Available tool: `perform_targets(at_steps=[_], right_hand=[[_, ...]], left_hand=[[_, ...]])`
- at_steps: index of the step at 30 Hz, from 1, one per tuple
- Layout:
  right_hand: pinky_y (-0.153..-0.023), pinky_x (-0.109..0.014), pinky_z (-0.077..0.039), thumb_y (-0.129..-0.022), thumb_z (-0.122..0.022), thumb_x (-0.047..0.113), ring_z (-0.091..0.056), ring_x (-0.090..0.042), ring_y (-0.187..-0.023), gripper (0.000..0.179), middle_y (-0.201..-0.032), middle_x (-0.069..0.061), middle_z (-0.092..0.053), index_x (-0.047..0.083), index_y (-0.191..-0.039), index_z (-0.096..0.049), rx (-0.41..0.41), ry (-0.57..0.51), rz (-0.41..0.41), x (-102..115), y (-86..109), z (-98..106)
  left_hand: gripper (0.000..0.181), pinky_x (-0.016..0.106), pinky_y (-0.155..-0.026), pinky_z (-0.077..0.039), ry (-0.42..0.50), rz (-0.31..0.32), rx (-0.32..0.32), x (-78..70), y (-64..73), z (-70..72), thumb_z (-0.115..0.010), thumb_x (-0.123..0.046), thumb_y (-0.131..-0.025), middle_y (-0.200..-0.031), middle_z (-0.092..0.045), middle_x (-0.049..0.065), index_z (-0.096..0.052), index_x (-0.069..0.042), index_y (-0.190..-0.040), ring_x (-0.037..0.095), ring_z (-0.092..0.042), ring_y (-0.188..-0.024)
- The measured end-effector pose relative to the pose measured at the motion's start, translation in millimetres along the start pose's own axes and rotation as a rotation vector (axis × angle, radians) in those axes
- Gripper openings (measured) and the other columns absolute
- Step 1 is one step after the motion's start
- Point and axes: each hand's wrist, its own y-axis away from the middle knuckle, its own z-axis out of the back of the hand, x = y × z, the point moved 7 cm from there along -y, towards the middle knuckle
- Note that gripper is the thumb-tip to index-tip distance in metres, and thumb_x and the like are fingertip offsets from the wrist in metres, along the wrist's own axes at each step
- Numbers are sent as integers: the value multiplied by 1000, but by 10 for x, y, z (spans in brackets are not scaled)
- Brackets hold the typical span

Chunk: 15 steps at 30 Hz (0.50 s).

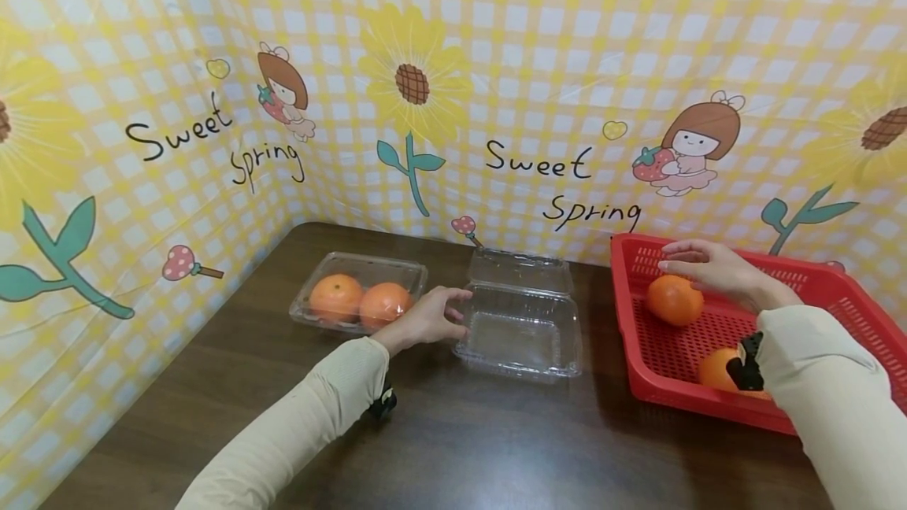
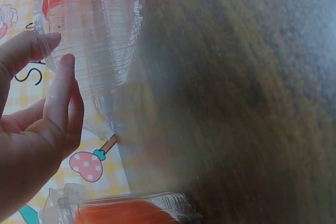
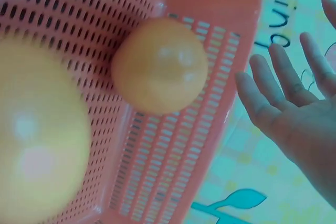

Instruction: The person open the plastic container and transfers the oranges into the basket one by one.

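My left hand (image 1: 427,316) is at the left edge of a clear plastic clamshell box (image 1: 517,341), its lid tilted back. In the left wrist view, the thumb and a fingertip lie apart against the rim of that box (image 2: 113,30); firm contact cannot be told. My right hand (image 1: 723,270) reaches over the red plastic basket (image 1: 641,384) with its fingers extended, above an orange (image 1: 675,301). The right wrist view shows the right hand (image 3: 294,90) holding nothing, apart from an orange (image 3: 160,66) in the basket. Another orange (image 1: 717,370) lies near the basket's front, partly hidden by the right wrist.
To the left on the dark wooden table (image 1: 482,447) stands a second clear box (image 1: 312,319) holding two oranges (image 1: 336,297). A yellow checked cloth (image 1: 468,38) with printed flowers forms the back and left walls behind the table.
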Motion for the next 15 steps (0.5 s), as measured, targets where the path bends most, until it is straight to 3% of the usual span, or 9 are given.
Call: perform_targets(at_steps=[8,15], right_hand=[[-91,-51,-35,-89,-48,39,-38,-38,-113,59,-127,-26,-38,-4,-129,-35,-78,24,94,258,10,-70],[-91,-50,-35,-89,-49,38,-40,-37,-113,57,-126,-26,-41,-2,-128,-38,-98,5,121,450,20,-178]], left_hand=[[60,23,-61,-48,-32,-25,0,-17,-6,-2,-71,0,-70,-122,-42,19,-47,3,-124,22,-58,-90],[58,25,-62,-49,-40,-45,9,-7,-3,6,-71,-2,-70,-120,-43,20,-47,3,-123,23,-57,-91]])
